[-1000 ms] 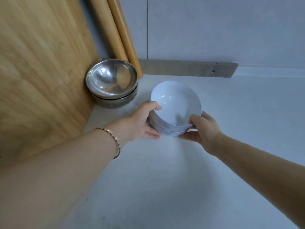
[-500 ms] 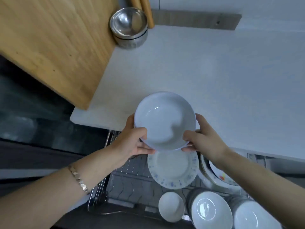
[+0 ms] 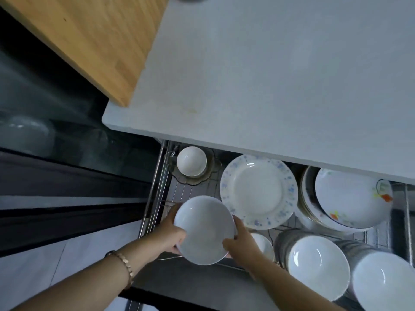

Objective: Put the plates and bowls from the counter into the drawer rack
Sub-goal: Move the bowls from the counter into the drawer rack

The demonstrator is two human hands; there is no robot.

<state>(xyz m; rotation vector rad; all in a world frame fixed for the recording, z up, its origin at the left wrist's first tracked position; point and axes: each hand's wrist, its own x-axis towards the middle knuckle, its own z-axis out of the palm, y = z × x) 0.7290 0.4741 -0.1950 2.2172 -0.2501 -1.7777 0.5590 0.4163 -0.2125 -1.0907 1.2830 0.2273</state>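
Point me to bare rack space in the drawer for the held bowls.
Free: wire floor under the held bowls, bordered by the rack's left rail, the small bowl on a glass dish and the blue-speckled plate. Crowded: plate stack and white bowl stacks on the right.

Pale grey countertop [image 3: 280, 70]; wooden board [image 3: 94, 37] upper left; tiled floor [image 3: 27, 274].

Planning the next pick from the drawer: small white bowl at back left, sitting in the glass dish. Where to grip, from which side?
Take the small bowl by its rim, from straight above. It sits upright and open inside the scalloped glass dish, whose raised edge blocks a low side grip. The counter edge overhangs just behind it, so come in slightly from the front. Both hands are busy with the held bowl.
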